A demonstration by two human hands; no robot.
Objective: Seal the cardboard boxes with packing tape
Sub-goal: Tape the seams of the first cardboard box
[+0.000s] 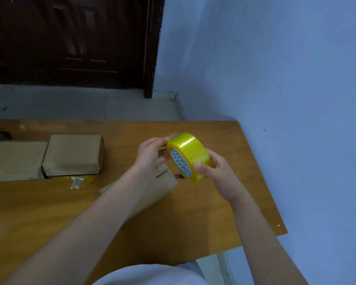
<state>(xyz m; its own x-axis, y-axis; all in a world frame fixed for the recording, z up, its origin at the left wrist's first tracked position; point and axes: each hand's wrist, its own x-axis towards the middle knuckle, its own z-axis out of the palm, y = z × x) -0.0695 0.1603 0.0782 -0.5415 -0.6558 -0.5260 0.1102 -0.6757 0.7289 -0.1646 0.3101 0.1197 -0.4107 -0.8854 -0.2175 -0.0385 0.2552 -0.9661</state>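
My right hand [218,175] grips a yellow roll of packing tape [190,153] above the wooden table [203,212], thumb on its near rim. My left hand [150,159] pinches the loose end of the tape [170,137] at the roll's top left, a short strip peeled off. Below my left wrist lies a cardboard box [162,190], mostly hidden by my forearm. Two closed cardboard boxes sit side by side at the left, one [73,154] nearer the middle and one [14,159] at the frame's edge.
A scrap of clear tape [76,182] sticks to the table in front of the left boxes. A small dark object [180,176] lies under the roll. The blue wall [296,99] runs along the table's right edge; a dark door [70,38] stands behind.
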